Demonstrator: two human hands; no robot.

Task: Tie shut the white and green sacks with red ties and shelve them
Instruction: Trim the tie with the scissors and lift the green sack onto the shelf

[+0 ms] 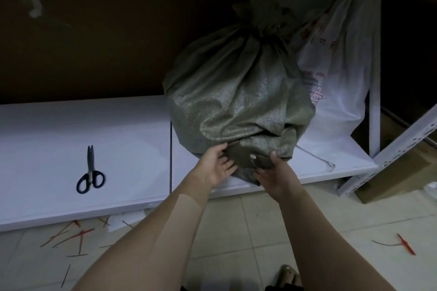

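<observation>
The green sack [236, 101] partly hides the white sack [335, 92].

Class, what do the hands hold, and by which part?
The tied green woven sack: right hand grips its bottom front fold; left hand rests open against it.

A green sack [238, 101] with a bunched neck stands on a white shelf [59, 137]. The left hand [216, 165] touches its bottom edge and the right hand [274, 172] grips a fold there. A white sack [335, 92] leans just beside it. Scissors [90, 170] lie well apart, and red ties [71, 236] litter the floor.
</observation>
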